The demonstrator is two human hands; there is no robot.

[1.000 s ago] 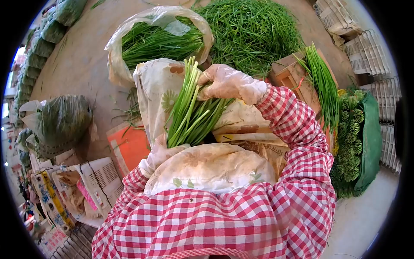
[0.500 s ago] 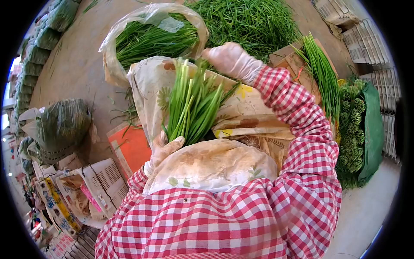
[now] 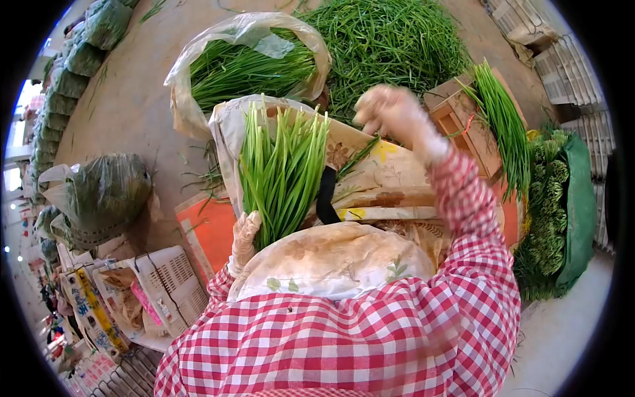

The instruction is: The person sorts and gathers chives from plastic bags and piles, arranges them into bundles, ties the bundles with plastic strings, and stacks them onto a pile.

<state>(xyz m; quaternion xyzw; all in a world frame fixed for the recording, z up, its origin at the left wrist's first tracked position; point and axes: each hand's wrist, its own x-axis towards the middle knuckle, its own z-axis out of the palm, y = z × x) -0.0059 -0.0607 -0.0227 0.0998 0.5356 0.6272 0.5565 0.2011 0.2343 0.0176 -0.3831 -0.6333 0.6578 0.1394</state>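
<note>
A bunch of garlic chives (image 3: 281, 175) stands on my lap, pale cut ends pointing away from me. My gloved left hand (image 3: 246, 235) grips its near left side, the rest of its fingers hidden behind the leaves. Raised over the right of the lap is my gloved right hand (image 3: 393, 116), smeared by motion; its fingers look curled, and whether they hold anything is unclear. A patterned cloth (image 3: 390, 175) covers my lap beneath both hands. Beside the bunch, a black strip (image 3: 326, 195) lies on this cloth, and a few loose green leaves are near it.
Ahead sit an open plastic bag (image 3: 178, 86) of chives and a large loose heap (image 3: 397, 49). At right, more chives (image 3: 499, 126) lie over a wooden crate (image 3: 466, 142), beside bundles (image 3: 546, 205) under green cloth. A filled bag (image 3: 109, 192) and white crates (image 3: 169, 284) stand left.
My right hand has swung away from the bunch to the right and blurred. The chives now stand straighter and more even, and the black strip shows beside them. The whole view shifted slightly.
</note>
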